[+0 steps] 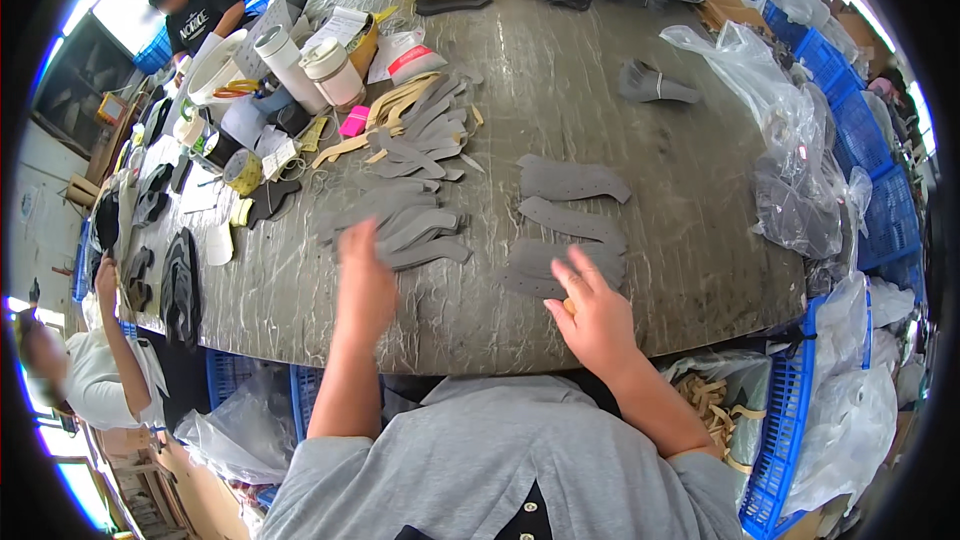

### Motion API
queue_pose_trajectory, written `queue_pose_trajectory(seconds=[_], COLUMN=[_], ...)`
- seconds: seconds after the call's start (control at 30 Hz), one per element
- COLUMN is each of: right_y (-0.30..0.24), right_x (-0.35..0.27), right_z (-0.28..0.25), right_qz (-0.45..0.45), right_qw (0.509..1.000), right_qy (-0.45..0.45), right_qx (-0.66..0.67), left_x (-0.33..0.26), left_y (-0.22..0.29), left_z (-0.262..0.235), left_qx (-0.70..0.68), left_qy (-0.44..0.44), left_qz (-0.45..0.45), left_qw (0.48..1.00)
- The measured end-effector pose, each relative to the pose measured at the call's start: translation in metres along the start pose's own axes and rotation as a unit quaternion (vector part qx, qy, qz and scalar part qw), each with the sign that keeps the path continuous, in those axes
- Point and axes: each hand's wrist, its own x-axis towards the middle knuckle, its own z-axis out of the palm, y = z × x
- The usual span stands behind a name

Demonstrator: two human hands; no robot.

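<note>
Pieces of grey material (pixel 428 226) lie by left hand (pixel 366 285) and right hand (pixel 598 326), whose grips I cannot tell.

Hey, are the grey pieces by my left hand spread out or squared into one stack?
Spread out: the grey pieces overlap loosely, their curved ends fanned apart beside the left hand.

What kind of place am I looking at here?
Probably a small workshop or factory floor, perhaps handling cut parts: dark grey shaped pieces lie in stacks on a large worn table, with blue plastic crates and clear plastic bags crowding its right side.
</note>
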Motion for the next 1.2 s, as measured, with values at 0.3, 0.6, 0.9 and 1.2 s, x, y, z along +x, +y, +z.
queue_pose_trajectory(seconds=[0.3, 0.6, 0.9, 1.2], right_y=[-0.036, -0.036, -0.031, -0.02], right_x=[0.017, 0.012, 0.01, 0.004], right_z=[-0.001, -0.004, 0.006, -0.003], right_qz=[0.016, -0.007, 0.008, 0.15], right_qw=[0.953, 0.962, 0.92, 0.78], right_qy=[0.022, 0.029, 0.019, -0.128], right_qx=[0.301, 0.272, 0.391, 0.594], left_x=[-0.028, -0.032, -0.041, -0.004], left_y=[0.091, 0.105, 0.097, 0.117], left_z=[0.051, 0.047, 0.062, 0.018], left_qx=[-0.125, 0.064, -0.472, -0.272], left_qy=[-0.157, -0.141, -0.298, -0.165], left_qz=[0.2, 0.232, 0.07, 0.253], left_qw=[0.959, 0.96, 0.827, 0.914])
